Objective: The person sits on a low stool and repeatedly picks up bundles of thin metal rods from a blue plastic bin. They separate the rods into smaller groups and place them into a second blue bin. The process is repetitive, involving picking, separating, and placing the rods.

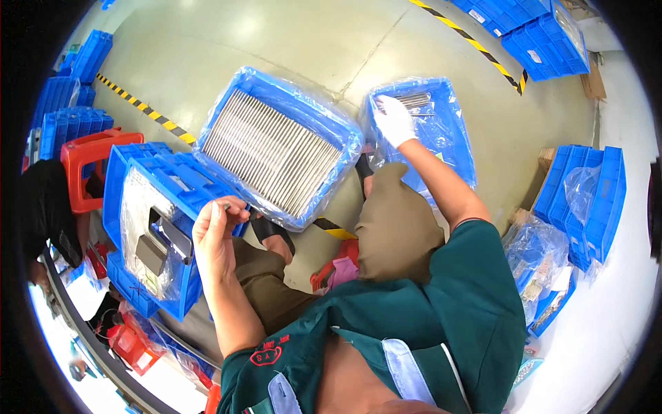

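Gloved right hand [395,121] is down in the upper part of the right bin [445,114], fingers against a small bunch of thin metal strips [416,101]; can't tell if it's grasping one or just resting there, fingertips hidden. Bare left hand [217,224] is raised at centre-left, thumb and fingertips drawn together; maybe a small piece pinched, too tiny to confirm. Main batch of metal bars [272,153] sits in the left bin [300,101], upper centre of frame, packed side by side in a tight row, probably so they stay orderly and lift out singly. Both bins have clear plastic liner, likely to guard against dirt and scratches; the glove probably does the same. Bins are just beyond the knees, presumably for easy reach while seated. Dark blocks [152,254] lie on plastic in the side crate [118,169], left of frame, near the left forearm.
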{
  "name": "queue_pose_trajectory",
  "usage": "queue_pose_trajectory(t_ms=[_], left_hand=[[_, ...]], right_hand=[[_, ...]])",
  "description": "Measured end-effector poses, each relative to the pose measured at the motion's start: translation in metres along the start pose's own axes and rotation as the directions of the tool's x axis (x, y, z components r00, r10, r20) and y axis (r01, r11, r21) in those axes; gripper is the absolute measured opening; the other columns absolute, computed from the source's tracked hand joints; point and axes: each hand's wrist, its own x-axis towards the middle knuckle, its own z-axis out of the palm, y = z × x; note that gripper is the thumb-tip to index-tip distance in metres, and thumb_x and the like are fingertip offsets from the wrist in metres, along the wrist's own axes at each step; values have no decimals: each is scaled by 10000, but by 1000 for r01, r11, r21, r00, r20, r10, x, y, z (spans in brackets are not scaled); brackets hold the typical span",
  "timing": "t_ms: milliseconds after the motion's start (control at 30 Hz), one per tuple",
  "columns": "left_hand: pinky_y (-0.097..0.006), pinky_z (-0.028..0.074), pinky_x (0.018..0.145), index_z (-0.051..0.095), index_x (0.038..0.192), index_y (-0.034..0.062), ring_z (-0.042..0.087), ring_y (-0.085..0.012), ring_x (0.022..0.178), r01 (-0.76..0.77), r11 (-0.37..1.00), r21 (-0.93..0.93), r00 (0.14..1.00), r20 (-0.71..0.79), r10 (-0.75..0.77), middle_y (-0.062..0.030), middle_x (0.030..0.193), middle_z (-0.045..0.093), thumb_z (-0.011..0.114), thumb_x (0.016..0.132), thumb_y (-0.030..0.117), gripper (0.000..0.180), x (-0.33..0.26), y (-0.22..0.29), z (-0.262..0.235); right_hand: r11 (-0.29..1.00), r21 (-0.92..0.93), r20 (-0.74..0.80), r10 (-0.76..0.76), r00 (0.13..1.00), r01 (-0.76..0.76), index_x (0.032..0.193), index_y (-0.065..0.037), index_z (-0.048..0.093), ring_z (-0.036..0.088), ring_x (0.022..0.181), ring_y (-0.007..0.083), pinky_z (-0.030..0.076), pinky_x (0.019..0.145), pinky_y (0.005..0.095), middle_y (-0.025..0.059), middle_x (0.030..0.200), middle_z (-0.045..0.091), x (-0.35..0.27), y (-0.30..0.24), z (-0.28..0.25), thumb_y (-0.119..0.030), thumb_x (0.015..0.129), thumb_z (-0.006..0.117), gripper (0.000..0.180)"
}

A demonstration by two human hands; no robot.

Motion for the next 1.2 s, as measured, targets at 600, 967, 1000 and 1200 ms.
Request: queue_pose_trajectory(t_ms=[600, 967, 1000, 1200], left_hand=[[-313, 447, 732, 577, 834, -3, 543, -202, 757, 56, 989, 135, 998, -14, -55, -151, 884, 569, 521, 937, 269, 296, 26, -34, 23], [-314, 452, 740, 585, 864, 0, 545, -203, 765, 87, 984, 153, 996, -21, -85, -150, 904, 567, 525, 937, 246, 263, 27, -41, 23], [-314, 452, 739, 586, 867, 1, 545, -202, 765, 91, 985, 148, 996, -24, -88, -149, 904, 567, 527, 936, 243, 259, 27, -41, 23], [-301, 422, 721, 547, 846, 11, 516, -199, 762, 85, 974, 209, 996, -12, -85, -133, 885, 539, 496, 952, 303, 315, 28, -44, 25]], right_hand=[[604, -787, 203, 62, 977, 126, 975, -76, 581, 559, 938, 228, 455, 744, 365, 92, 983, 571, -1, 209, 44, -133, 849, 465, 181], [676, -701, 337, 29, 941, 230, 975, -108, 606, 574, 916, 233, 438, 723, 400, 83, 958, 598, -14, 207, 25, -134, 854, 452, 198], [681, -699, 323, 29, 946, 218, 976, -106, 606, 572, 921, 235, 438, 727, 400, 85, 958, 598, -15, 208, 25, -134, 854, 452, 199], [704, -663, 360, 1, 933, 255, 904, -90, 632, 612, 856, 271, 470, 713, 410, 113, 894, 635, -12, 215, 27, -120, 840, 455, 191]])
